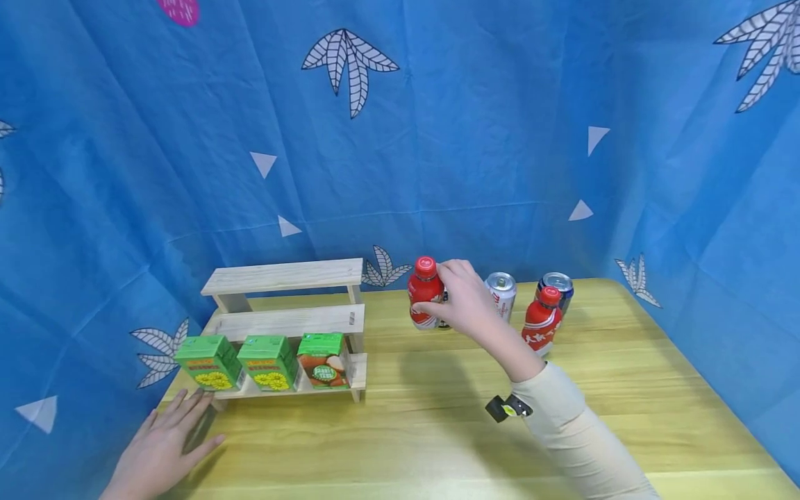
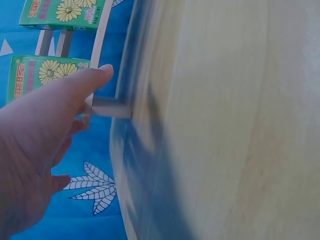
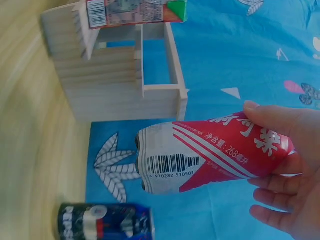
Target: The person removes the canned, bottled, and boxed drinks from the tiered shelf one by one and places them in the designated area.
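My right hand grips a red drink bottle around its upper part, thumb on one side and fingers on the other. The right wrist view shows this bottle with its barcode side to the camera and its base away from the table. At the lower left, my left hand lies with fingers spread by the front left corner of a wooden tiered shelf. In the left wrist view the thumb of the left hand overlaps the shelf's front rail.
On the lowest tier stand two green drink cartons and a red-green carton. Right of the shelf are a Pepsi can, a white can, a dark can and another red bottle. Blue cloth hangs behind the table.
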The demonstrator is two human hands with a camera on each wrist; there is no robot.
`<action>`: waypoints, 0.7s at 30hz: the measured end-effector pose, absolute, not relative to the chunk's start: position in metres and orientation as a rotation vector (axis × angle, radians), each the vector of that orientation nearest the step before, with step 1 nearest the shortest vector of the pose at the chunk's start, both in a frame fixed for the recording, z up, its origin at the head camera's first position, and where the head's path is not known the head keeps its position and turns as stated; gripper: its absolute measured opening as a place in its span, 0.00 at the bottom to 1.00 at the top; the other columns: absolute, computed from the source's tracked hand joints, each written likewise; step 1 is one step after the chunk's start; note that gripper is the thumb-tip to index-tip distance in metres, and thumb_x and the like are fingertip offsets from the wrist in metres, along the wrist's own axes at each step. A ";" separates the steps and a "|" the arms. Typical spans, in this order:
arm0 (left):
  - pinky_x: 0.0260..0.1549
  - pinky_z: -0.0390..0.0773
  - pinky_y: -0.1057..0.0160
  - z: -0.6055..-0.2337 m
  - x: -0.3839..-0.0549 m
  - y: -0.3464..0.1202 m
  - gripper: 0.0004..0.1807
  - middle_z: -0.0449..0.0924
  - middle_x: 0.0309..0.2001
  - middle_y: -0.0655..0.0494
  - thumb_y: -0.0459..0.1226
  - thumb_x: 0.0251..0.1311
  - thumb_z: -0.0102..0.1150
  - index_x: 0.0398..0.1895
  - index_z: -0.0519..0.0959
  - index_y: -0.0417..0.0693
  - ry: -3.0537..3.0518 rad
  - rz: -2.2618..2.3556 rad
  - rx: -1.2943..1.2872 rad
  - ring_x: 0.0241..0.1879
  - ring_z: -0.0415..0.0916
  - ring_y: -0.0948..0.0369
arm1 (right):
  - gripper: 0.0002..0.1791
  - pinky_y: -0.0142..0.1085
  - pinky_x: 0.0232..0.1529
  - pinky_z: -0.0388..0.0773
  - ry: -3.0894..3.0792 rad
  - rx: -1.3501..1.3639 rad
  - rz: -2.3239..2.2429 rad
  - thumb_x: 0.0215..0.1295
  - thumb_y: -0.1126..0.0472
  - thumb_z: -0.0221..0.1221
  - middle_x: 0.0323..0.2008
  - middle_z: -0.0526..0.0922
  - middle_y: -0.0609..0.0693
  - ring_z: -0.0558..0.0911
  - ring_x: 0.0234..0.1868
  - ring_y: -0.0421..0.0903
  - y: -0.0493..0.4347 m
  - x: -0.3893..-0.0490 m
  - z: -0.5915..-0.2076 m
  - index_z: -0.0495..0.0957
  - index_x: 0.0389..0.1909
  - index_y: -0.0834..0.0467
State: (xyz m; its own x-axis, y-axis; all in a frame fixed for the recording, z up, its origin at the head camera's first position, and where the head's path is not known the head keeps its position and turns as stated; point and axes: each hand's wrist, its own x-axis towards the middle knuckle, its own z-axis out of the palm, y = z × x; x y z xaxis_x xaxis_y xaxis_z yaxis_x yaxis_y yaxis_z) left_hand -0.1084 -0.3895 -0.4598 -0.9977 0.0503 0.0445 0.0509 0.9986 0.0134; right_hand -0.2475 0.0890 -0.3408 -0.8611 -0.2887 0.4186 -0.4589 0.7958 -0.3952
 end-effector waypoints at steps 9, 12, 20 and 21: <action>0.67 0.52 0.29 -0.459 -0.108 -0.391 0.52 0.63 0.69 0.32 0.71 0.57 0.49 0.69 0.65 0.36 -3.106 0.004 -0.112 0.69 0.57 0.33 | 0.34 0.49 0.52 0.80 -2.666 0.524 0.682 0.49 0.46 0.74 0.50 0.80 0.56 0.73 0.57 0.54 0.110 -0.235 -0.362 0.77 0.51 0.63; 0.67 0.53 0.29 -0.459 -0.108 -0.392 0.53 0.63 0.69 0.32 0.71 0.56 0.49 0.69 0.65 0.36 -3.108 0.009 -0.117 0.68 0.57 0.33 | 0.34 0.48 0.52 0.80 -2.665 0.509 0.670 0.49 0.46 0.74 0.50 0.80 0.57 0.75 0.55 0.54 0.114 -0.233 -0.369 0.77 0.52 0.63; 0.66 0.54 0.29 -0.460 -0.107 -0.394 0.52 0.63 0.69 0.32 0.70 0.56 0.50 0.71 0.63 0.38 -3.102 -0.001 -0.148 0.68 0.58 0.33 | 0.33 0.46 0.48 0.80 -2.665 0.493 0.631 0.48 0.46 0.74 0.46 0.81 0.57 0.76 0.50 0.53 0.125 -0.229 -0.390 0.78 0.49 0.63; 0.66 0.54 0.29 -0.460 -0.107 -0.394 0.52 0.62 0.70 0.32 0.70 0.56 0.50 0.71 0.63 0.38 -3.105 -0.007 -0.148 0.68 0.58 0.33 | 0.33 0.46 0.48 0.80 -2.664 0.491 0.626 0.48 0.46 0.74 0.46 0.81 0.57 0.76 0.50 0.53 0.127 -0.228 -0.393 0.78 0.49 0.63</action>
